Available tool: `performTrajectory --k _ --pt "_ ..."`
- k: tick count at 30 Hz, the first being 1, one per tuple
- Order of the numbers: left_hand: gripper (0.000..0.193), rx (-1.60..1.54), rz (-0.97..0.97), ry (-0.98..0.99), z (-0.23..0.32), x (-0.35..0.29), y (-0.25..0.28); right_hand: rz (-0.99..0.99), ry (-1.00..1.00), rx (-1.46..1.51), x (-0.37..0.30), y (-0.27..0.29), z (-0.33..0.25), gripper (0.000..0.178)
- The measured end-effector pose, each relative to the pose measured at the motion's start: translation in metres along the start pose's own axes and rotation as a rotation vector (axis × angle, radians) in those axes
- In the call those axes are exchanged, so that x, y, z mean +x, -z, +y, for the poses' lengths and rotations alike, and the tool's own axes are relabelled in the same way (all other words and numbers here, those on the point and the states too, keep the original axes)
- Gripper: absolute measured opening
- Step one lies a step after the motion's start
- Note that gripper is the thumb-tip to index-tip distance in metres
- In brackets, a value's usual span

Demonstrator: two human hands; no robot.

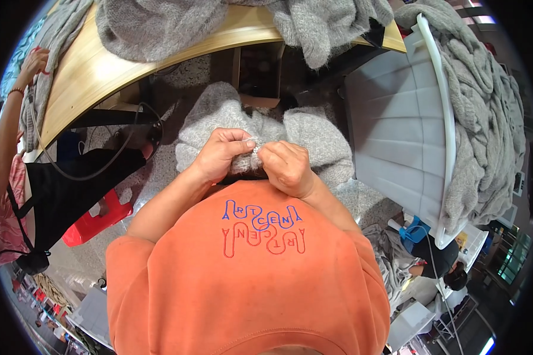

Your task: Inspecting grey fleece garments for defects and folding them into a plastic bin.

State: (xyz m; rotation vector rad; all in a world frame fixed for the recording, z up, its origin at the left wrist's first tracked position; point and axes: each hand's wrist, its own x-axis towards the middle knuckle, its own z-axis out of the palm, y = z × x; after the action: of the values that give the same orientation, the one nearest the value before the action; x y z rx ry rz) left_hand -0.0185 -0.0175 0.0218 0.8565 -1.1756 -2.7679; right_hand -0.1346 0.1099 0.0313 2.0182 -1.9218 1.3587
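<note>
A fuzzy grey knitted garment (210, 112) lies across my lap, one part spreading left and another right. Close in front of my orange shirt, my left hand (222, 157) pinches a small pale bit of its knit between thumb and forefinger. My right hand (287, 167) is closed on the same spot from the other side, with its fingertips almost touching the left ones. Whether a loose thread or a tiny tool is also between the fingertips is too small to tell.
Ahead is a wooden table (71, 74) with more grey knitwear (160, 29) on it. On my right stands a large pale plastic bin (397, 118) heaped with grey knits (479, 112). To the left, another person's arm (3, 130) reaches over the table, near a red stool (98, 222).
</note>
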Motion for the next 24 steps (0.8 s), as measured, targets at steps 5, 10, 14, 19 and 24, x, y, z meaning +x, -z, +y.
performTrajectory --k 5,10,14,19,24 --pt "0.006 0.07 0.048 -0.081 -0.004 -0.001 0.001 0.012 -0.037 -0.071 0.0 -0.006 0.0 0.015" --pt "0.007 0.27 0.101 -0.127 -0.005 -0.004 0.003 -0.026 -0.14 -0.002 0.001 -0.008 0.0 0.016" --pt "0.008 0.302 0.077 -0.182 -0.004 -0.006 0.003 -0.008 -0.22 0.207 -0.003 -0.014 0.007 0.027" --pt "0.007 0.351 0.105 -0.145 -0.006 -0.006 0.006 -0.092 -0.322 0.338 -0.012 -0.013 0.01 0.027" --pt "0.005 0.422 0.174 -0.267 -0.013 -0.004 0.005 -0.073 -0.614 0.392 -0.011 -0.015 0.004 0.024"
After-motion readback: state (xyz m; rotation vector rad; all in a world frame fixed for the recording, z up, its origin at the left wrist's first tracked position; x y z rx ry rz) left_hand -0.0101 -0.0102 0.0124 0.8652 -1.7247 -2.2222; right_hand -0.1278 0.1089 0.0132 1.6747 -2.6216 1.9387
